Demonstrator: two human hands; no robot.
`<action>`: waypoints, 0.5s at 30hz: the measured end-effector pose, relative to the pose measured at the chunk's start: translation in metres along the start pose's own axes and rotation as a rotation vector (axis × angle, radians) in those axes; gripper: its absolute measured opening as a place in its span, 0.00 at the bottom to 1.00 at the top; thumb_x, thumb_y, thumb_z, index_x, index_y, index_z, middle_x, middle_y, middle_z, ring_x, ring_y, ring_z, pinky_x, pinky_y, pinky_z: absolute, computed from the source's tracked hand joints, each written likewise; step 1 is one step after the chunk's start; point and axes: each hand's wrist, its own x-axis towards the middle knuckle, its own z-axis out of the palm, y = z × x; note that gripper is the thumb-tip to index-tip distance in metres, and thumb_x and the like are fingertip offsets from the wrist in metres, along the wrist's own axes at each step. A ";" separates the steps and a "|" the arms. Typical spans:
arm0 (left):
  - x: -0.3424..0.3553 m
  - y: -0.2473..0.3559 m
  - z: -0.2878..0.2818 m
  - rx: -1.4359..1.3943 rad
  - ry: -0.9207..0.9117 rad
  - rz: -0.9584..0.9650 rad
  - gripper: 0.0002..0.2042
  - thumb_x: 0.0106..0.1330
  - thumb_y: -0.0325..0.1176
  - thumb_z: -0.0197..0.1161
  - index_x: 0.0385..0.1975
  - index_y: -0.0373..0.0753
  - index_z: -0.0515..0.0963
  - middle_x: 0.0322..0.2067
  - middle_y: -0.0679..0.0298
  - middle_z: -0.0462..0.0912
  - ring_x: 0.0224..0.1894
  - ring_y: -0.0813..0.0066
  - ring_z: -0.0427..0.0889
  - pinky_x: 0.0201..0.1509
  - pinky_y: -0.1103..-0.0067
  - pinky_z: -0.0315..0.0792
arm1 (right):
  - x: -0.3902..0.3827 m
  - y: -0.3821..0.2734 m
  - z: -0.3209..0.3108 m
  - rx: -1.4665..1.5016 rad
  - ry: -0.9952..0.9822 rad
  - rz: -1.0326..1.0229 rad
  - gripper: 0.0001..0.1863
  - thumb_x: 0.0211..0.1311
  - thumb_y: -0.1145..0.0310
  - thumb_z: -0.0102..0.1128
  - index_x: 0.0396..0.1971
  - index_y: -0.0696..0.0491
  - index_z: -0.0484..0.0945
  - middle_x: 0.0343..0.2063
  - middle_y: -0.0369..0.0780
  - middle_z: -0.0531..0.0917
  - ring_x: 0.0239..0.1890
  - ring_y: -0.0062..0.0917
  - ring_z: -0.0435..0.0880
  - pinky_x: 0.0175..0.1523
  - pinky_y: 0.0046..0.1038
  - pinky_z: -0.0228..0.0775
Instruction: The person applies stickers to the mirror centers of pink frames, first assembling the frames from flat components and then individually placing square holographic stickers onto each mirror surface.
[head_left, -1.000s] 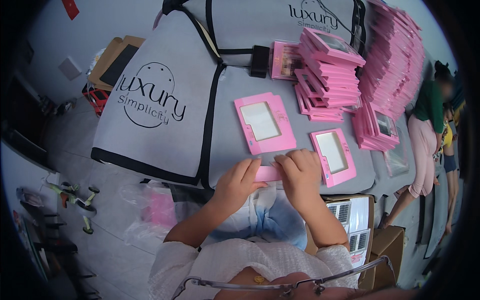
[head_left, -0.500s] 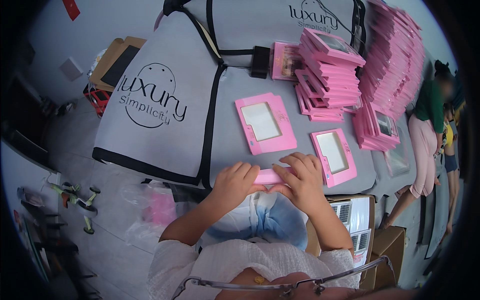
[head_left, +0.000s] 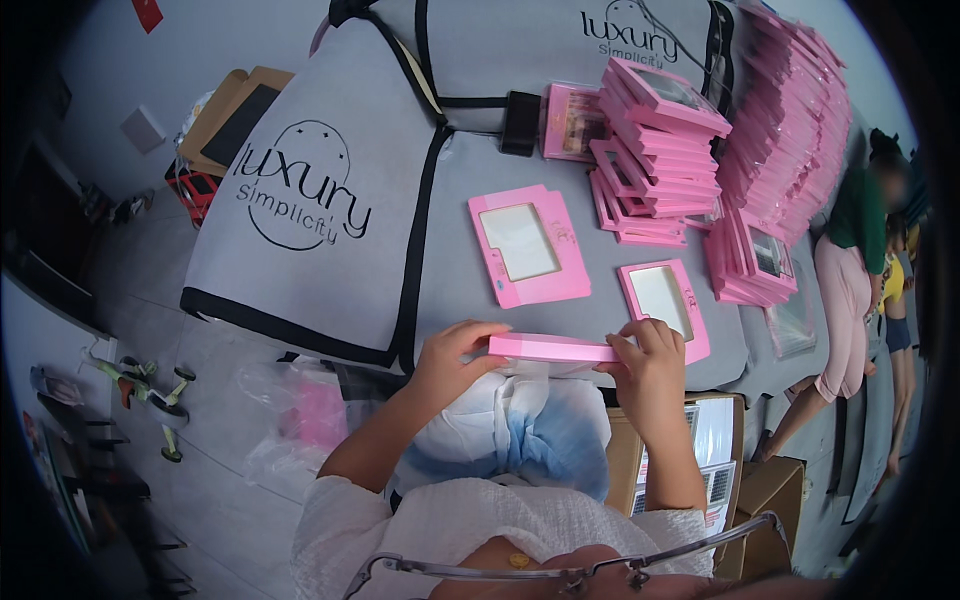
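Between my two hands, a flat pink box is held on edge above my lap, its narrow side facing up. My left hand pinches its left end, and my right hand grips the right end with thumb and fingers. Just beyond, a pink box with a clear window lies flat on the grey sofa cover. A second pink windowed box lies behind my right hand, which partly covers it.
A leaning stack of pink boxes stands on the sofa, beside a taller pile. Right of my lap is an open carton with printed sheets. A clear bag lies at left. Two people are at far right.
My hands have moved apart to the box's two ends, my right hand shifting right. More of the box's pink edge now shows between them.
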 end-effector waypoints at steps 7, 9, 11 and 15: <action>-0.008 -0.009 0.007 -0.329 0.003 -0.183 0.18 0.53 0.19 0.67 0.46 0.33 0.79 0.42 0.57 0.83 0.42 0.73 0.83 0.48 0.79 0.77 | 0.015 -0.049 0.039 0.331 -0.045 -0.065 0.18 0.38 0.72 0.71 0.36 0.54 0.83 0.27 0.35 0.78 0.33 0.30 0.76 0.39 0.31 0.64; -0.013 -0.009 0.005 -0.387 -0.001 -0.194 0.17 0.53 0.19 0.67 0.45 0.33 0.79 0.41 0.57 0.83 0.42 0.74 0.83 0.47 0.80 0.77 | 0.016 -0.049 0.035 0.385 0.015 -0.082 0.17 0.38 0.71 0.71 0.34 0.53 0.83 0.27 0.34 0.78 0.32 0.29 0.77 0.38 0.30 0.64; -0.014 -0.008 0.000 -0.319 -0.006 -0.177 0.17 0.53 0.18 0.66 0.45 0.34 0.79 0.40 0.58 0.84 0.41 0.74 0.83 0.46 0.81 0.77 | 0.017 -0.048 0.035 0.417 0.062 -0.111 0.16 0.39 0.71 0.71 0.34 0.52 0.83 0.27 0.34 0.78 0.32 0.29 0.77 0.38 0.30 0.63; -0.013 -0.012 -0.001 -0.139 -0.004 -0.064 0.19 0.52 0.17 0.64 0.46 0.36 0.79 0.39 0.59 0.85 0.41 0.75 0.84 0.44 0.82 0.77 | 0.014 -0.049 0.037 0.388 0.152 -0.233 0.15 0.40 0.69 0.69 0.33 0.49 0.83 0.28 0.32 0.77 0.33 0.27 0.76 0.39 0.30 0.62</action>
